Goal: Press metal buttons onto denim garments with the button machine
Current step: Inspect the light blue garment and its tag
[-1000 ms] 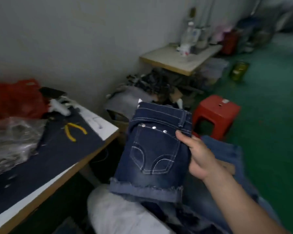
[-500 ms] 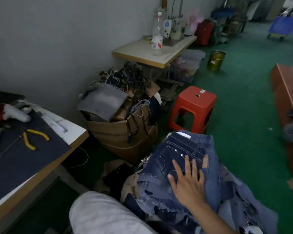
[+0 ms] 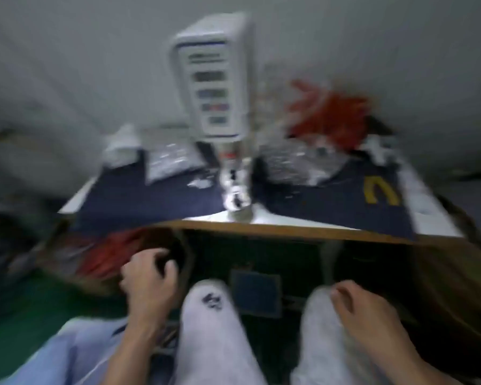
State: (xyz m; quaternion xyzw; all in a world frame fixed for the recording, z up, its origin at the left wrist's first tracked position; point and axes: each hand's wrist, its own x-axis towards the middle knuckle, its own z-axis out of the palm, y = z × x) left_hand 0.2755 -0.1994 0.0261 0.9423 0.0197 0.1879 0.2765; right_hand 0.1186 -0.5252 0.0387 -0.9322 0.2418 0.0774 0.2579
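The whole view is motion-blurred. The white button machine (image 3: 211, 76) stands at the middle of the table, its metal press head (image 3: 237, 190) near the front edge. No denim garment is in either hand. My left hand (image 3: 147, 282) hangs below the table's front edge with loosely curled fingers, holding nothing I can make out. My right hand (image 3: 364, 309) rests on my right knee, empty, with its fingers bent. Clear bags of metal parts (image 3: 170, 162) lie left and right of the machine.
A dark cloth (image 3: 139, 198) covers the table (image 3: 289, 230). Yellow pliers (image 3: 381, 194) lie at its right, with a red bag (image 3: 331, 115) behind. A blue pedal (image 3: 254, 295) sits on the floor between my knees (image 3: 211, 315). Red material (image 3: 109, 257) lies low on the left.
The view has swung left from the denim pile to the machine. My right hand has left the denim shorts on the pile and now rests on my knee. My left hand has come into view.
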